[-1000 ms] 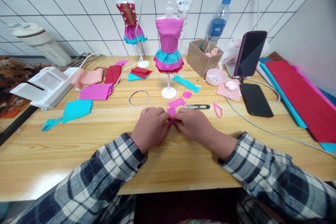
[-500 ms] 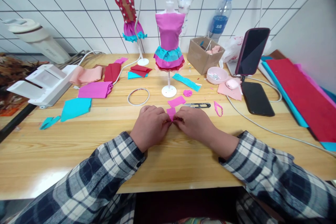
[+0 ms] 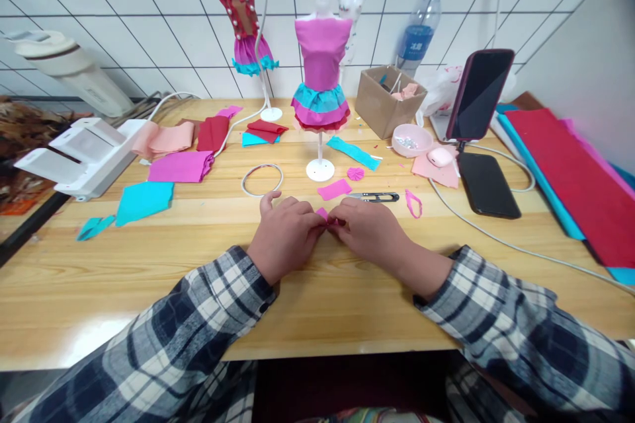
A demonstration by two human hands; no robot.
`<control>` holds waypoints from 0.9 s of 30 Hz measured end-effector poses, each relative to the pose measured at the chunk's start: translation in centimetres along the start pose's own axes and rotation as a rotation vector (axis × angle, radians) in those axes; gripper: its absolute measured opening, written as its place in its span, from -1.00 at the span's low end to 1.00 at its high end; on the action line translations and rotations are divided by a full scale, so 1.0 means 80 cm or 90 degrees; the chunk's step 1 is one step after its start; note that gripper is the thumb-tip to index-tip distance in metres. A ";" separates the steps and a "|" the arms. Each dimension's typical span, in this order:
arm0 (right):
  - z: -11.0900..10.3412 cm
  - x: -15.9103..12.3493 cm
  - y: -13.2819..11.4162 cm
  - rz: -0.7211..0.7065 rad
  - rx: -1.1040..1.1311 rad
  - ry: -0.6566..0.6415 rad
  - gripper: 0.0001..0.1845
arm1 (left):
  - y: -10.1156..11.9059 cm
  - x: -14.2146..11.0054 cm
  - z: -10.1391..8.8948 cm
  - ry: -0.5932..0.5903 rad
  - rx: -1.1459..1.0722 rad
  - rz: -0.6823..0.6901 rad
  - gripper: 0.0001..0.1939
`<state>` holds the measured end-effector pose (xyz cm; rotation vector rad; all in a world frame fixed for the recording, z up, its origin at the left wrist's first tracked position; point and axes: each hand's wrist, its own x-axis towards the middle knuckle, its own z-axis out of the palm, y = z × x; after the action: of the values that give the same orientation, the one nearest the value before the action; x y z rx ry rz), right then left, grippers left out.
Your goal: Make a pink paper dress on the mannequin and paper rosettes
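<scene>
My left hand (image 3: 286, 232) and my right hand (image 3: 370, 229) meet at the middle of the wooden table (image 3: 149, 264), both pinching a small pink paper piece (image 3: 324, 215) between their fingertips. Most of that piece is hidden by my fingers. Just beyond lie a loose pink paper scrap (image 3: 334, 190), a small pleated pink rosette (image 3: 354, 174) and thread snips (image 3: 373, 197). A doll mannequin in a pink top and layered pink and teal skirt (image 3: 321, 73) stands straight ahead.
A white ring (image 3: 262, 179) lies left of the mannequin's base. Folded pink, red and teal papers (image 3: 181, 167) lie at the left, a white machine (image 3: 82, 156) beyond them. A cardboard box (image 3: 387, 101), a pink bowl (image 3: 411, 141), two phones (image 3: 486, 184) and red sheets (image 3: 565, 175) are on the right.
The hands stay together on the pink piece; my fingers have closed over more of it and my left forefinger has lifted. The view has tilted slightly.
</scene>
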<state>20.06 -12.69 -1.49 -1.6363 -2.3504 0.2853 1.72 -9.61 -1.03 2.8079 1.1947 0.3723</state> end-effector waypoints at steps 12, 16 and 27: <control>-0.002 0.001 -0.002 0.021 -0.041 -0.029 -0.75 | 0.010 0.000 -0.007 0.000 0.009 0.008 -0.74; -0.004 -0.001 -0.002 0.018 -0.030 -0.027 -0.76 | 0.010 0.001 -0.006 -0.006 0.025 0.016 -0.75; -0.006 0.001 0.000 0.008 -0.037 -0.044 -0.77 | 0.006 0.000 -0.003 0.009 0.002 0.002 -0.80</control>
<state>20.15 -12.60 -1.04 -1.6941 -2.4209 0.2834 1.95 -9.95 -0.75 2.8156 1.1949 0.3920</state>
